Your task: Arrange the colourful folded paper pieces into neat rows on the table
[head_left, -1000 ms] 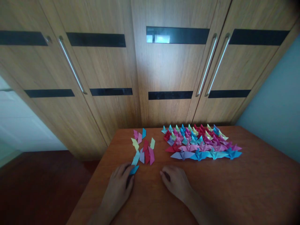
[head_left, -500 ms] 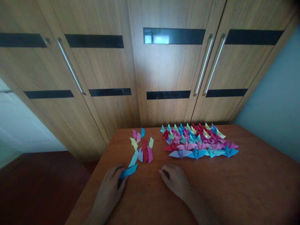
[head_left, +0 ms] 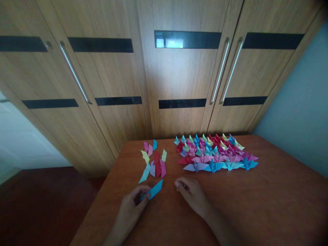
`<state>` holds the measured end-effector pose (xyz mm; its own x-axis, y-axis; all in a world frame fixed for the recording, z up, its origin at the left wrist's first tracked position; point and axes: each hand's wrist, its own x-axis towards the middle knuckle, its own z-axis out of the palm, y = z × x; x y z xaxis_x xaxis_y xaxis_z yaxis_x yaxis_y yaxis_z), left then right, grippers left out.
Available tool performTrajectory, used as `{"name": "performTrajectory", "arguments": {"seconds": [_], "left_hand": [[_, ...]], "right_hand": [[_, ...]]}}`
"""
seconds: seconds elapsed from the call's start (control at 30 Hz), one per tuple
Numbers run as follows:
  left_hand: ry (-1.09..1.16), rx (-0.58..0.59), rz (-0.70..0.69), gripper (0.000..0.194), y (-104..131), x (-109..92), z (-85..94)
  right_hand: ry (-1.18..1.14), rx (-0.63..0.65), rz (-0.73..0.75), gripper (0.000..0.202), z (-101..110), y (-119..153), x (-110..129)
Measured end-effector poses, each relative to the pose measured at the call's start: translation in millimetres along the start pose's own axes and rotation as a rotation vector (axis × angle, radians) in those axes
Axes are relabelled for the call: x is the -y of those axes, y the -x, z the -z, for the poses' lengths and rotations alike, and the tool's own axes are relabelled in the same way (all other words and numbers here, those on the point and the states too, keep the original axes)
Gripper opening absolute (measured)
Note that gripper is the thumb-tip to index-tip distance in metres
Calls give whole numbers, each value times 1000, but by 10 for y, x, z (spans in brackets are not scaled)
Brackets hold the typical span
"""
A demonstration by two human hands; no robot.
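My left hand [head_left: 133, 205] pinches a blue folded paper crane [head_left: 155, 190], its wings pressed flat, between thumb and fingers just above the table. To its right, my right hand [head_left: 191, 195] rests on the table with its fingers curled in; whether anything is inside them is hidden. Beyond my left hand lie several flat folded papers, among them a light turquoise one [head_left: 145, 173], a lavender one [head_left: 152, 168], a pink one [head_left: 163, 168] and a yellow one [head_left: 145, 156]. Behind my right hand stand rows of opened paper cranes with spread wings, including a blue crane [head_left: 214, 166] in the front row.
The brown wooden table [head_left: 276, 191] reaches back to a wooden wardrobe [head_left: 179, 78] with long metal handles. A pale blue wall [head_left: 294, 102] is on the right. A dark red floor [head_left: 51, 201] shows past the table's left edge.
My left hand has lifted the blue folded crane and carried it rightward, away from the turquoise one, towards my right hand. My right hand stays in almost the same place, fingers still curled.
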<state>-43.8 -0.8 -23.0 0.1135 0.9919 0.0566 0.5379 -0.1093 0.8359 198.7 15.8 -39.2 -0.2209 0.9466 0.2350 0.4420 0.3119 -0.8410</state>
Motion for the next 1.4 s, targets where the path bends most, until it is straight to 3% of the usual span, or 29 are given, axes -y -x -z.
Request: {"name": "performTrajectory", "arguments": {"seconds": [0.17,0.37,0.53,0.7,0.83,0.97,1.2,1.4], "left_hand": [[204,131,-76,14,-220,-366,-416],[304,215,-141,14,-499,-550,-923],[119,238,-253,22,-586,-599,-1176],[-230,211,-525,35,-438,-656,-1243],[-409,287,-641,41,-266,-653,-1259],[-512,323,-650,46,-212,-643,-1264],[-588,310,-632,57,-202,-668,-1294],[-609,283,-587,58,-182,-721,-1315]], "right_hand": [[-357,-45,-119,33,58,19,-100],[-383,-247,-173,30,248,139,-343],[-179,-315,-228,37,453,325,-492],[247,-337,-297,26,634,384,-580],[505,-301,-360,25,719,342,-601],[689,-313,-419,28,703,347,-584],[767,-293,-249,27,639,412,-555],[783,-282,-220,25,644,387,-545]]}}
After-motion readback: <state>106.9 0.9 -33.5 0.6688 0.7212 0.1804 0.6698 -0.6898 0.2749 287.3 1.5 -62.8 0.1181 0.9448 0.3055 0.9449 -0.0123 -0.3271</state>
